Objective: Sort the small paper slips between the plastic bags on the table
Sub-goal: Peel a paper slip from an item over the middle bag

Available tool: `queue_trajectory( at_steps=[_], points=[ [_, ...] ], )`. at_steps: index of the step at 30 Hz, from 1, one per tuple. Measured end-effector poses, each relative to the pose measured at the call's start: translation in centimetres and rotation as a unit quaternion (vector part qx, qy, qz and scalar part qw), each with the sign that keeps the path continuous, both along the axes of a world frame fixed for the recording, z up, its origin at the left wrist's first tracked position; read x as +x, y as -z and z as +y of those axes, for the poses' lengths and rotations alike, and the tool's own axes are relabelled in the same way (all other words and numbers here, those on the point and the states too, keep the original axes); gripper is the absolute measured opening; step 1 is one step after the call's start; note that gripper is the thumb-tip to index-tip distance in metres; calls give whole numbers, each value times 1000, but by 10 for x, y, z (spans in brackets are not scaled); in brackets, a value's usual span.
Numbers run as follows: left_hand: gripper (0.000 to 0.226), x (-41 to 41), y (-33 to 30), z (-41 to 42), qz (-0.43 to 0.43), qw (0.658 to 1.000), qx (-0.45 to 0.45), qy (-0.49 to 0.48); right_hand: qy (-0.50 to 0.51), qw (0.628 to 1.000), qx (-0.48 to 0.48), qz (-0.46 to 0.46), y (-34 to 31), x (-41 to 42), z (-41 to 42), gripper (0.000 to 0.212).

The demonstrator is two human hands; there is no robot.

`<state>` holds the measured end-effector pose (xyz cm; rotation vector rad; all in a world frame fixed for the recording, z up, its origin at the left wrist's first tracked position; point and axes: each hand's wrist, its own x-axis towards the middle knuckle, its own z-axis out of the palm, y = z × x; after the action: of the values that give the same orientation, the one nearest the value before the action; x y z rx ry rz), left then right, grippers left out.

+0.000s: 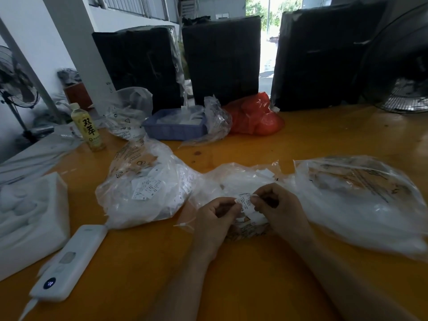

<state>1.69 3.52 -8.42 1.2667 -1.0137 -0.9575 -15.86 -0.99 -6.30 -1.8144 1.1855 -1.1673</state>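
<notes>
Sitting on the desk [324, 144]: five clear bags [143, 188], one red bag [254, 117], one bottle [89, 128], one blue tray [171, 130], three black boxes [222, 56]. Two hands [215, 218] are showing at the lower centre.

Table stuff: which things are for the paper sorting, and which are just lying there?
For the job: paper slip, held by left hand and right hand; left bag; right bag.
Lying about: bottle, blue tray, red bag, power bank.
</notes>
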Motion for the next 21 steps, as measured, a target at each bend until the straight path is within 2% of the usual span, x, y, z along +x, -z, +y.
queue_trajectory(
  at_steps=[7,9,11,14,16,18,21],
  points=[
    [16,0,-1,1,12,1000,-5,-7,-19,999,18,18,3,1,0,14],
    [18,0,-2,2,18,1000,3,-9,3,1000,18,-4,1,1,0,18],
    [20,-1,-4,2,21,1000,9,-9,14,1000,14,-22,1,1,1,13],
    [18,1,-5,2,3,1000,5,-7,-9,1000,1,18,2,3,4,4],
    [15,2,-5,3,-6,1000,6,-11,-30,998,-13,53,1,5,6,6],
    [17,3,-7,4,-6,1000,9,-10,-48,997,-22,57,0,6,7,15],
    [17,2,-6,4,2,1000,3,-6,-25,998,-29,45,1,4,4,8]
  ],
)
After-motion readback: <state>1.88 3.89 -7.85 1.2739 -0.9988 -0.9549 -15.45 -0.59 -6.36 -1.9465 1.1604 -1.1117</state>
